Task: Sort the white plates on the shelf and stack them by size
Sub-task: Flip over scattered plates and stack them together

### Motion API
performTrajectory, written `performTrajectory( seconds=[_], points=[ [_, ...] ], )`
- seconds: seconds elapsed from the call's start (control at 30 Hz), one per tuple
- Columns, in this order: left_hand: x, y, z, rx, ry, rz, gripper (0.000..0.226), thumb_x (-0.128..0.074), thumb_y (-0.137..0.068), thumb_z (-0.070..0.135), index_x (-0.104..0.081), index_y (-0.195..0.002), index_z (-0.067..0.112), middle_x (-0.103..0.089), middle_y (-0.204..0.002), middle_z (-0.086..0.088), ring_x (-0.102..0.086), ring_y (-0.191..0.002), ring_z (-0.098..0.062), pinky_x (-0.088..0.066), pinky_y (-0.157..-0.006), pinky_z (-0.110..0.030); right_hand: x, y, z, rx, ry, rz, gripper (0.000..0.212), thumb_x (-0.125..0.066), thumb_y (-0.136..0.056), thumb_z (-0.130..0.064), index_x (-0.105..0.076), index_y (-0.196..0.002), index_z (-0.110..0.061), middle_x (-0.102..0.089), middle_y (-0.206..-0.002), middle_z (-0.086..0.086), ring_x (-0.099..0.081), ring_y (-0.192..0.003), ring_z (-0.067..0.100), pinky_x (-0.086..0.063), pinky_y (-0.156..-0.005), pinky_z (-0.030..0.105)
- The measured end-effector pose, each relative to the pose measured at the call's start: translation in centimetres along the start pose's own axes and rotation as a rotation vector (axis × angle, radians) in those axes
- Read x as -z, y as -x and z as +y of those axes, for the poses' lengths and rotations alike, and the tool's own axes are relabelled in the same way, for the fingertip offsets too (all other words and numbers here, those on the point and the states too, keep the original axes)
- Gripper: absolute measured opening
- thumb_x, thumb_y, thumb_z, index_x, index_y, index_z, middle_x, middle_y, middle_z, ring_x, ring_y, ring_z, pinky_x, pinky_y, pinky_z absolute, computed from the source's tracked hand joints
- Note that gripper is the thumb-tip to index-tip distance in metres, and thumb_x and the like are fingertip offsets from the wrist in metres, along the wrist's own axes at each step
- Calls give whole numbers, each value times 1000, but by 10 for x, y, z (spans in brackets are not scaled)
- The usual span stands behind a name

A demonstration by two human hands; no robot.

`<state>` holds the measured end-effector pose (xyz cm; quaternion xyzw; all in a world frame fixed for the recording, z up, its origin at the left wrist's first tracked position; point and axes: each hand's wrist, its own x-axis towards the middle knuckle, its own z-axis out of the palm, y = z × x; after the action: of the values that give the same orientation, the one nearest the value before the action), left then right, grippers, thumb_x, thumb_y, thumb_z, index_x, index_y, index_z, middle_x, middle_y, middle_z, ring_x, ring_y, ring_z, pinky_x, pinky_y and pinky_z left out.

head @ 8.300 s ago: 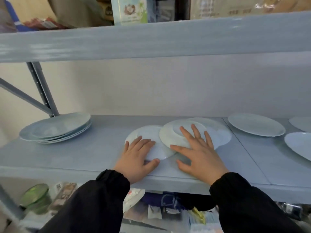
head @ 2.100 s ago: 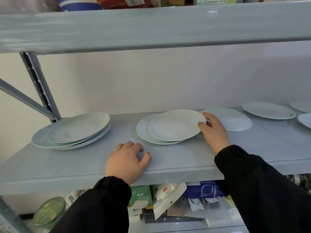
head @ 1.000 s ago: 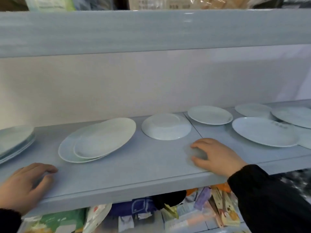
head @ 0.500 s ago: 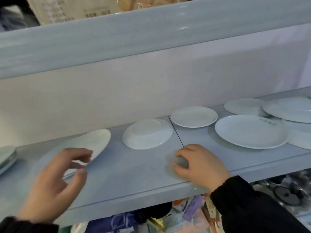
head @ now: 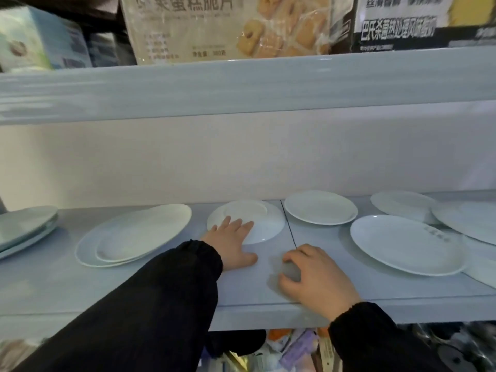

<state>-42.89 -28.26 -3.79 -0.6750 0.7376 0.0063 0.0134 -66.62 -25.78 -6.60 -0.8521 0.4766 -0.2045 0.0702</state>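
Upturned plate (head: pixel 264 224) lies partly under the flat left hand (head: pixel 232 245)

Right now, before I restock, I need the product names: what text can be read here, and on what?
"蛋糕脆片": clear biscuit bag on the upper shelf; the characters before it are cut off and the small print is blurred.
"巴氏杀菌热处理风味酸奶" (likely reading): black carton to its right; the line above is blurred.
Grey marks on the large plate: too faint to read.
Pale box, top left: nothing legible.
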Motion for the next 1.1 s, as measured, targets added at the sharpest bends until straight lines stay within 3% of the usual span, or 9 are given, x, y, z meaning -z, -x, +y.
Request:
performTrajectory(
  seconds=[0.13,0.23,0.37,0.6,0.7,0.77,0.8,0.93,1.1],
  points=[
    [5,11,4,-4,80,42,87,-48,-86,60,-6,-157,33,-18,-161,2,-19,-147,-21,-19,-118,-38,0,1,1,-2,-7,1,50,-44,-84,-61,-54,-126,-35,-47,-119,-15,-41,-114,9,-38,-96,26],
    [11,32,9,-35,66,69,85,-49,-83,64,-15,-155,34,-28,-151,5,-36,-135,-19,-37,-104,-32,1,1,1,0,-19,-1,50,-44,-84,-59,-54,-127,-35,-47,-120,-15,-40,-115,8,-37,-96,25],
    [10,73,20,-75,11,125,82,-47,-83,66,-24,-153,32,-34,-142,5,-37,-130,-18,-39,-100,-32,1,1,2,4,-24,-16,46,-47,-83,-57,-54,-123,-35,-48,-120,-13,-41,-116,10,-38,-96,26],
    [2,125,29,-121,-133,177,91,-47,-79,68,-13,-154,29,-32,-136,5,-34,-126,-21,-44,-94,-33,1,4,0,-15,-27,20,28,-50,-84,-53,-51,-101,-32,-51,-105,-13,-43,-102,9,-41,-84,27],
    [-8,137,31,-157,-248,223,82,-68,-77,49,-30,-146,26,-44,-125,0,-48,-112,-25,-52,-71,-35,1,4,0,-32,-42,23,25,-50,-85,-50,-50,-102,-32,-51,-103,-13,-43,-99,10,-42,-82,29],
    [-16,142,27,-203,-293,298,84,-85,-53,31,-51,-129,25,-57,-103,1,-59,-86,-24,-43,-42,-30,2,3,0,-36,-56,22,21,-50,-85,-46,-49,-99,-31,-51,-100,-13,-44,-97,10,-43,-79,30],
    [-20,145,23,-226,-301,340,85,-86,-44,23,-55,-123,24,-58,-97,1,-59,-79,-24,-38,-37,-28,2,3,0,-36,-65,24,18,-50,-85,-45,-49,-97,-31,-51,-98,-13,-44,-96,10,-42,-78,30],
    [-33,168,15,-305,-299,402,97,-83,-38,17,-52,-130,22,-58,-108,-2,-62,-94,-29,-49,-43,-30,0,3,2,-41,-87,27,19,-47,-87,-48,-52,-95,-32,-52,-98,-15,-45,-96,9,-43,-80,31],
    [-21,206,-4,-411,-236,435,69,-63,-64,25,-53,-132,25,-61,-121,3,-65,-112,-24,-60,-57,-32,-2,3,3,-20,-118,27,35,-40,-90,-63,-59,-99,-35,-52,-102,-18,-47,-99,5,-45,-86,30]
  ],
)
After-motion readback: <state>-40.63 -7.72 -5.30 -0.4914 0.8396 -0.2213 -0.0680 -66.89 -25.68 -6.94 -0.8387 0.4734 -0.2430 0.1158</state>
